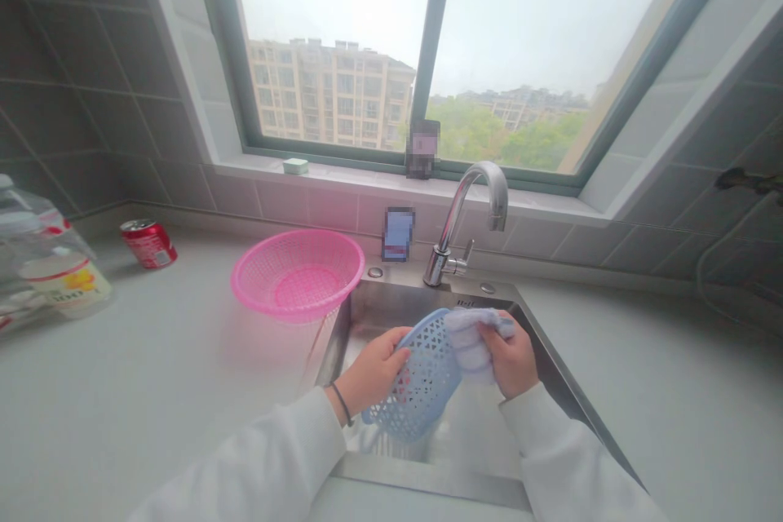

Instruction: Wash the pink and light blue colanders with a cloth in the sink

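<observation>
A light blue plastic basket (422,391) with a pattern of small holes is held tilted on its side over the metal sink (440,473). My left hand (379,367) grips its left rim, thumb and fingers closed on the edge. A pale, white-and-lavender cloth (474,334) is bunched in my right hand (514,355) and touches the basket's upper right edge. Part of the cloth covers the rim there. Something reddish shows through the basket's holes near my left fingers; I cannot make out what it is.
Left of the sink, a pink colander (299,306) sits on the counter (183,391). Farther left are a red can (148,244) and clear plastic bottles (64,269). The faucet (446,228) rises behind the sink. A small green box (295,166) rests on the windowsill.
</observation>
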The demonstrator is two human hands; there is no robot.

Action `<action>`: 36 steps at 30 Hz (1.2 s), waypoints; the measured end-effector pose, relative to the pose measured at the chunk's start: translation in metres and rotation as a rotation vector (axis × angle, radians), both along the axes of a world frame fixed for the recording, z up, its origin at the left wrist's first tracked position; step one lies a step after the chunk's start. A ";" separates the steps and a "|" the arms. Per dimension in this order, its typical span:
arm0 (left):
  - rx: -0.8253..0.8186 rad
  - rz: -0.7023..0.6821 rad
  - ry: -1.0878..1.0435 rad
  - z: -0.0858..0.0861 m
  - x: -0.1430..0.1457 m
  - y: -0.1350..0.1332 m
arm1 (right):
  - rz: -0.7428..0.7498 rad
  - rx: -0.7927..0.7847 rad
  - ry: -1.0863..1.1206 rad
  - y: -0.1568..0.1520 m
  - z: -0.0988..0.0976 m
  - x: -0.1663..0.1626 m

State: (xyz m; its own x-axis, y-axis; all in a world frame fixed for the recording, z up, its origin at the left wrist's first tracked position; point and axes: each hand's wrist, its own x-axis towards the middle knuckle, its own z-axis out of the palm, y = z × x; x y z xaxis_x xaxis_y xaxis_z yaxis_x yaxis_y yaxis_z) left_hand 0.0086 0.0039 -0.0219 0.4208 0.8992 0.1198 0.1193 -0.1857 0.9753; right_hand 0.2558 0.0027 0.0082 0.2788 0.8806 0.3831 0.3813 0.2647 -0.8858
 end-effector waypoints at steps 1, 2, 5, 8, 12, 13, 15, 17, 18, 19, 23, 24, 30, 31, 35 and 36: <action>0.010 -0.008 0.009 0.000 0.001 0.000 | 0.094 0.002 -0.044 -0.007 0.004 -0.009; 0.022 -0.022 0.020 0.001 0.001 0.000 | 0.183 -0.004 -0.089 -0.012 0.007 -0.017; 0.080 -0.073 0.031 0.005 -0.002 -0.001 | 0.262 -0.037 -0.167 -0.015 0.012 -0.023; 0.057 -0.071 -0.004 0.010 -0.005 -0.003 | 0.031 -0.068 -0.127 0.000 0.010 -0.002; -0.161 -0.050 -0.153 0.012 -0.002 -0.005 | -0.209 -0.102 -0.058 0.013 0.009 0.023; -0.195 -0.038 -0.205 0.011 -0.001 -0.005 | -0.210 -0.076 -0.060 0.010 0.009 0.022; -0.239 0.011 -0.308 0.010 0.003 -0.004 | -0.142 0.021 -0.097 -0.003 0.011 0.009; -0.286 0.071 -0.405 0.010 0.005 -0.003 | 0.010 0.138 -0.168 -0.020 0.012 -0.012; -0.312 0.091 -0.448 0.010 0.005 -0.002 | 0.113 0.187 -0.220 -0.028 0.013 -0.022; -0.340 0.100 -0.484 0.010 0.005 -0.001 | 0.200 0.236 -0.272 -0.034 0.013 -0.029; -0.455 0.091 -0.592 0.014 0.000 0.000 | 0.126 0.367 -0.372 -0.031 0.015 -0.022; -0.472 0.099 -0.619 0.016 -0.001 0.000 | 0.015 0.364 -0.371 -0.025 0.016 -0.012; -0.456 0.170 -0.723 0.018 0.000 0.003 | -0.235 0.360 -0.401 -0.013 0.020 0.008; -0.448 0.188 -0.724 0.016 0.001 0.004 | -0.154 0.376 -0.418 -0.019 0.019 -0.002; -0.401 0.193 -0.725 0.009 -0.001 0.008 | 0.239 0.462 -0.485 -0.041 0.015 -0.042; -0.400 0.181 -0.726 0.008 -0.003 0.008 | 0.272 0.470 -0.494 -0.042 0.015 -0.044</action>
